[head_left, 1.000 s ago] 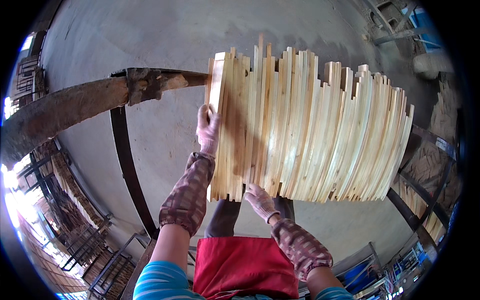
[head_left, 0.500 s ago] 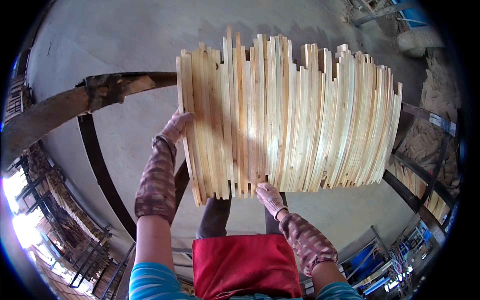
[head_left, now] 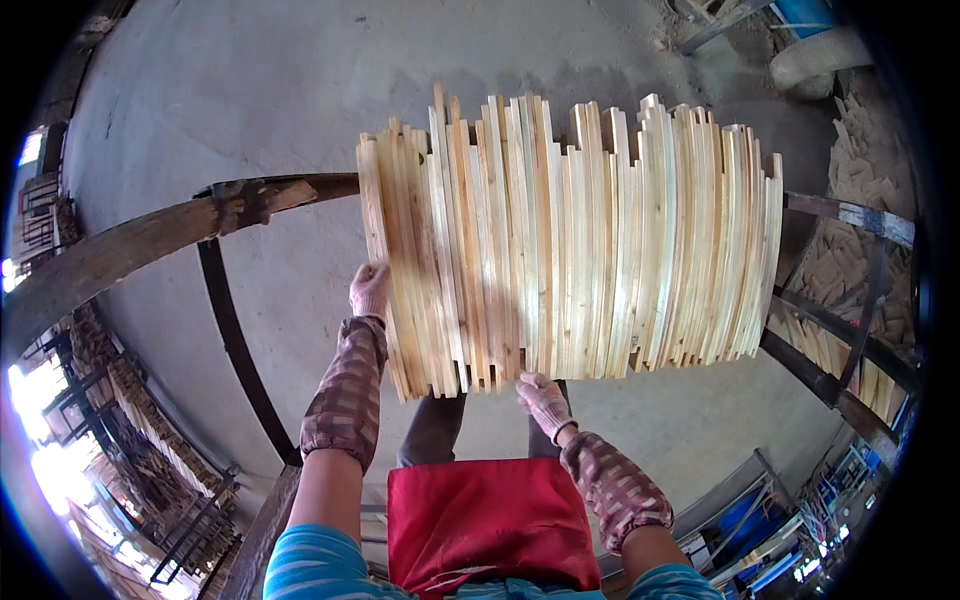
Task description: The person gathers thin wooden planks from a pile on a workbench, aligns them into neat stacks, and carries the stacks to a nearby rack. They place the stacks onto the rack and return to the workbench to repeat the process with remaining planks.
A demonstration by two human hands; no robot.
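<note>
A long row of pale wooden slats [head_left: 600, 250] lies side by side in front of me, with uneven far and near ends. My left hand [head_left: 369, 290], in a pale knitted glove, rests against the row's left side. Its fingers are curled by the outermost slat [head_left: 373, 200]; what they grip, if anything, is hidden. Down at the near ends, my right hand [head_left: 543, 400], gloved too, has its fingers closed at the end of one slat left of the row's middle. That slat's tip is partly covered by the fingers.
A dark, worn frame bar [head_left: 120, 235] runs from the left to the row, and another bar [head_left: 850, 215] emerges at its right. Scrap wood pieces [head_left: 860, 265] lie piled at far right. Beyond the row is grey floor [head_left: 300, 80]; a red apron [head_left: 490, 525] hangs before me.
My left hand has moved nearer to me along the row's left side, its fingers now more curled. My right hand stays at the near ends. The whole view has shifted slightly.
</note>
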